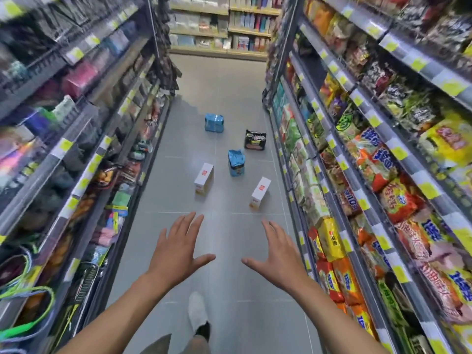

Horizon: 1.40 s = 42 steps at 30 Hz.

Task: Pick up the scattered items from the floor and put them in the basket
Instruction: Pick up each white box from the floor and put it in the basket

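Observation:
Several items lie scattered on the grey tiled aisle floor ahead of me. Nearest are two white boxes, one on the left (204, 178) and one on the right (260, 192). Beyond them stands a blue packet (236, 163), then a black packet (255, 140) to the right and a second blue packet (214, 122) farthest away. My left hand (176, 247) and my right hand (277, 247) are stretched out in front of me, fingers spread, holding nothing, well short of the items. No basket is in view.
Stocked shelves line the aisle: household goods on the left shelves (84, 154), bright noodle packets on the right shelves (362, 162). Another shelf unit (222, 26) closes the far end. My foot in a white shoe (197, 312) is on the floor below my hands.

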Motion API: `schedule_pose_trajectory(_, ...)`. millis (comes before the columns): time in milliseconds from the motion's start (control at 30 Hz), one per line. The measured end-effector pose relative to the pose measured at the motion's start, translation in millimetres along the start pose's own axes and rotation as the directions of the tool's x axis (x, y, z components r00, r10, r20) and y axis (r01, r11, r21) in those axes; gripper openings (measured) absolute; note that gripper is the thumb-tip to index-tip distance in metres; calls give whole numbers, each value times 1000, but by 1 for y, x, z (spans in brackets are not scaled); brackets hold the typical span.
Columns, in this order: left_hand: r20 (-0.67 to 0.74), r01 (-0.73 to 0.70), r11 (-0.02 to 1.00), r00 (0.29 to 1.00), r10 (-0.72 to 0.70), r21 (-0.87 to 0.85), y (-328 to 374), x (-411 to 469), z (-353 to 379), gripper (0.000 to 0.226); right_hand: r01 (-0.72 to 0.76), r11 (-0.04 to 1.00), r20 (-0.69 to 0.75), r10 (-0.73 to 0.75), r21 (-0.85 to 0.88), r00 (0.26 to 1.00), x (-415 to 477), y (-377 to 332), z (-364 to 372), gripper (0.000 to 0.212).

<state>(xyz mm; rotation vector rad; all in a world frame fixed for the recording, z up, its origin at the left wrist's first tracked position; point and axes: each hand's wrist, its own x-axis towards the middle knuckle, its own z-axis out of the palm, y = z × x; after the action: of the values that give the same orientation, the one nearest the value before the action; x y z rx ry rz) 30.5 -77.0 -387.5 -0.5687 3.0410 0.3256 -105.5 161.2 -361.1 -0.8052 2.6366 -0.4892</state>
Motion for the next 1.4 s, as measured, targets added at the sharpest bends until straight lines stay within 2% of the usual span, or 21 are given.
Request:
schedule_pose_trajectory(167,21,42,998,999,-42,-46,-43,78,-14,104,29,999,-11,-29,14,1000,94,-32,-16,114)
schedule_pose_trajectory(267,-1,7,999,1000,-7,-39,-60,120,-27,104,42,999,-35,-41,26,999,141,-50,-24,116)
schedule_pose_trajectory(400,52,-17,1000,999,18,-9,-80,172,-37,104,27,998,-34,-26,50,999,198,-67,-27,110)
schedule_pose_trajectory(733,61,22,1000,998,-21,-22,-106,288,-37,104,31,997,25,-33,69,999,325,-64,-41,107)
schedule_pose_trajectory(1000,91,121,993,989,-120,-13,-113,402,-37,103,74,997,75,-77,37,994,461,-47,-66,107)
schedule_pose_trajectory(1167,87,223,974,972,-220,-32,-124,465,-38,103,151,988,138,-151,14,979,549,-41,-80,107)
schedule_pose_trajectory(1400,111,348,936,933,-341,-48,-153,517,-41,104,253,967,208,-242,-24,948,647,-64,-88,105)
